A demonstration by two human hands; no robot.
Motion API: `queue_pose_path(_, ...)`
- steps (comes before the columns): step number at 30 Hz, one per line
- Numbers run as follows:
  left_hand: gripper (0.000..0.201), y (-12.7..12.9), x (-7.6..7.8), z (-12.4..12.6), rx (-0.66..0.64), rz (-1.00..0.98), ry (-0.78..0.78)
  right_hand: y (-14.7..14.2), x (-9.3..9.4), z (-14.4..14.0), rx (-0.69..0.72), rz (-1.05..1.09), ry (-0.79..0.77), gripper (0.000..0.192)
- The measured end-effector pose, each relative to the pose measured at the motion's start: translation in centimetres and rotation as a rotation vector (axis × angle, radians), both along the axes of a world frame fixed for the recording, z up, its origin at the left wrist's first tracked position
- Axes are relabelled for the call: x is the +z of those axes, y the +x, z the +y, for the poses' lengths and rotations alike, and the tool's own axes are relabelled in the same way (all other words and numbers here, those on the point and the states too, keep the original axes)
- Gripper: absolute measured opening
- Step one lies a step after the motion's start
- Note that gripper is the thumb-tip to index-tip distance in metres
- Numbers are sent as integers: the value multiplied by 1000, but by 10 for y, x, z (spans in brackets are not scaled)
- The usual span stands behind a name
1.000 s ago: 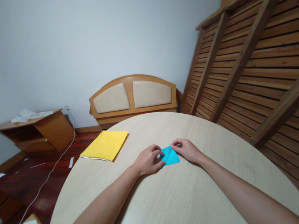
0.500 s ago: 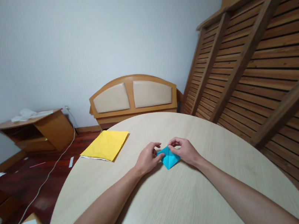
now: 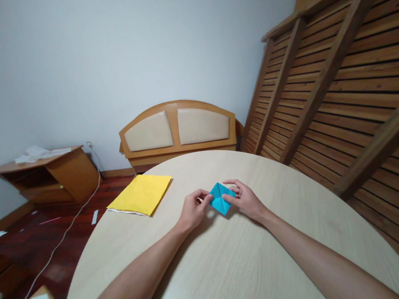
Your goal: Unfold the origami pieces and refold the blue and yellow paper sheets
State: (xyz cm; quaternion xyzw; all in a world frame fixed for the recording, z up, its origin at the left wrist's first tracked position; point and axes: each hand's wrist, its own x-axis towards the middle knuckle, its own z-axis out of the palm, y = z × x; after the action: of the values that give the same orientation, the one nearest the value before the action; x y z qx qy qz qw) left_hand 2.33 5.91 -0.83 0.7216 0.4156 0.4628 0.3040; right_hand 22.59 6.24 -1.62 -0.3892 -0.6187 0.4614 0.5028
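On the round, pale wooden desk (image 3: 233, 274), both hands hold a small blue folded paper (image 3: 221, 198) shaped like a diamond. The left hand (image 3: 193, 209) pinches its left corner and the right hand (image 3: 245, 200) grips its right corner. A stack of yellow paper (image 3: 140, 194) lies near the desk's far left edge, well apart from the hands.

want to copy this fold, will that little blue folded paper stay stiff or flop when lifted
Probably fairly stiff: the blue folded paper is small, with visible creases. Likely very light, since the left hand and right hand pinch it by its corners. Flaps might spring open if released.
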Motion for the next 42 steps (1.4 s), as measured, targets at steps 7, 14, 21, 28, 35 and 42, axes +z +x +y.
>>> queue_pose_path(7, 31, -1, -4, 4, 20, -139, 18, -3, -3, 0, 68, 10, -49, 50)
queue_pose_path(14, 32, -1, -7, 5, -38, -145, -17, -3, -2, 0, 70, 20, -26, 44)
queue_pose_path(21, 33, -1, -4, 3, -49, -201, -51, -1, -4, 1, 74, -21, 31, 35)
queue_pose_path(28, 33, 0, -5, 3, -83, -201, -87, 3, -2, 2, 34, -120, 55, 31)
queue_pose_path(35, 25, -5, -5, 5, -29, -117, -44, 6, -3, 1, 38, -188, 94, 30)
queue_pose_path(42, 13, -5, -9, 7, -18, -86, -7, 7, 6, -3, -90, -330, 326, 16)
